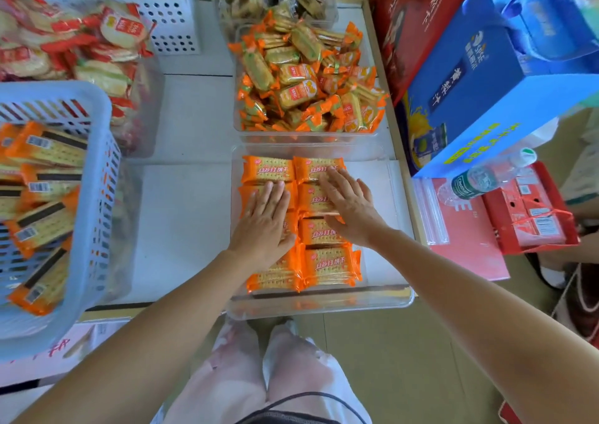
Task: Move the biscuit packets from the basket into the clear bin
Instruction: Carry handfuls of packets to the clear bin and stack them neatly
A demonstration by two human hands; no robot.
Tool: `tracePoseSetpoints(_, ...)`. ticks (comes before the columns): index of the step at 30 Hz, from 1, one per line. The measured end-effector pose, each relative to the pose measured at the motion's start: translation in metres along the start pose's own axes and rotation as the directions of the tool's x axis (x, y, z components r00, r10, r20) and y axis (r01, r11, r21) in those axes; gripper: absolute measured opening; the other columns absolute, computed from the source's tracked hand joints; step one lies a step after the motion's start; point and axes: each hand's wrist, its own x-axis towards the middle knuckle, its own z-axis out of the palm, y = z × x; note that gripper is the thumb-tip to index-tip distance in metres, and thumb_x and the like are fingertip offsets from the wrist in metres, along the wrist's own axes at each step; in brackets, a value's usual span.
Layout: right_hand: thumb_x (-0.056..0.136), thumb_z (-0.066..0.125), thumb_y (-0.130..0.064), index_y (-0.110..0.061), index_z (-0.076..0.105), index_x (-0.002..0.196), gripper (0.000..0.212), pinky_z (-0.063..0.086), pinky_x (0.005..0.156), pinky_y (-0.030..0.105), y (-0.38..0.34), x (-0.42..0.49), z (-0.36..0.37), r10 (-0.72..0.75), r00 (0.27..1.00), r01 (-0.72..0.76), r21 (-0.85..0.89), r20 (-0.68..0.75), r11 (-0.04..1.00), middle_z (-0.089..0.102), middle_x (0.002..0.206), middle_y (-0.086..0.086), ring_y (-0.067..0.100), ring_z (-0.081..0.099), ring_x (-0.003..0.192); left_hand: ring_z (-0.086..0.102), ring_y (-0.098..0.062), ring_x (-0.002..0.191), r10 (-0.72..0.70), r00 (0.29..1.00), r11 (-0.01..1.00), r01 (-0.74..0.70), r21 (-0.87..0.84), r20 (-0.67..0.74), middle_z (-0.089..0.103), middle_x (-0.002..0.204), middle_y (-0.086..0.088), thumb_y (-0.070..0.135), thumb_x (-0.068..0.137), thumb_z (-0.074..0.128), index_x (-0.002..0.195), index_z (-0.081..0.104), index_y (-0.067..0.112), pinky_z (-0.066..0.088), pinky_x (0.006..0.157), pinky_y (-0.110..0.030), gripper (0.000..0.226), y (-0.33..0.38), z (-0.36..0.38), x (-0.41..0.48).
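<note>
Roughly midway; pressing flat left hand [264, 222], right hand [351, 206] on biscuit packets [330, 263] along left edge of clear bin [389, 300]; more in basket [97, 170].

— What's sitting on that white counter [184, 216]?
— A clear bin [324, 305] at the front edge. Just behind it is another clear tub [304, 135], heaped with small orange packets [298, 94].
— And on the left?
— A blue basket [97, 177] overhanging the front, a tub of red-wrapped crackers [152, 115] behind it, and a white perforated basket [171, 25] at the back.
</note>
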Motion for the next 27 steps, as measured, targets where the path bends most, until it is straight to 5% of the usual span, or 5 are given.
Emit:
tracePoseSetpoints(5,0.087,0.061,-0.03,-0.023,0.038,0.144,0.062,0.018,0.112,0.054,-0.018,0.006,-0.023,-0.025,0.988,0.042,0.106,-0.153,0.993,0.026,0.155,0.006,0.03,0.022,0.142,0.012,-0.024,0.148,0.0,0.982,0.985,-0.032,-0.167,-0.188,0.013,0.16,-0.006,0.034,0.099,0.041,0.151,0.022,0.015,0.017,0.119,-0.038,0.058,0.007,-0.036,-0.024)
tracePoseSetpoints(10,0.093,0.053,-0.017,-0.015,0.057,0.127,0.034,0.053,0.082,0.044,-0.086,0.03,-0.068,-0.082,0.932,0.239,0.426,-0.354,0.873,0.062,0.119,0.004,0.016,0.062,0.097,0.057,-0.022,0.101,0.006,0.829,0.979,-0.118,-0.165,-0.559,0.059,0.111,-0.005,0.019,0.09,0.044,0.114,0.062,0.015,0.051,0.079,-0.037,0.031,-0.012,-0.079,-0.065)
tracePoseSetpoints(16,0.092,0.052,-0.002,-0.01,0.064,0.109,0.023,0.052,0.067,0.024,-0.219,0.056,-0.113,-0.172,0.888,0.416,0.589,-0.425,0.693,0.07,0.084,0.003,0.015,0.067,0.071,0.056,-0.026,0.09,-0.137,0.63,0.989,0.04,-0.144,-0.764,0.058,0.094,-0.007,0.013,0.082,0.05,0.101,0.064,0.013,0.045,0.073,-0.039,0.023,-0.09,-0.118,-0.14)
tracePoseSetpoints(23,0.092,0.058,-0.015,-0.014,0.066,0.106,0.016,0.054,0.071,0.036,-0.366,0.086,-0.098,-0.419,0.844,0.537,0.545,-0.336,0.644,0.068,0.088,0.006,0.022,0.066,0.073,0.048,-0.036,0.117,-0.406,0.626,0.897,0.412,-0.16,-0.666,0.054,0.123,-0.015,0.019,0.09,0.05,0.116,0.06,0.01,0.043,0.092,-0.052,0.029,-0.236,-0.095,-0.248)
tracePoseSetpoints(27,0.095,0.059,-0.02,-0.017,0.065,0.112,0.018,0.049,0.07,0.022,-0.434,0.111,-0.073,-0.482,0.845,0.531,0.456,-0.23,0.714,0.062,0.092,-0.006,0.01,0.06,0.079,0.032,-0.036,0.137,-0.536,0.618,0.823,0.533,-0.194,-0.576,0.042,0.145,-0.016,0.021,0.091,0.056,0.126,0.056,0.012,0.027,0.11,-0.056,0.036,-0.309,-0.08,-0.298)
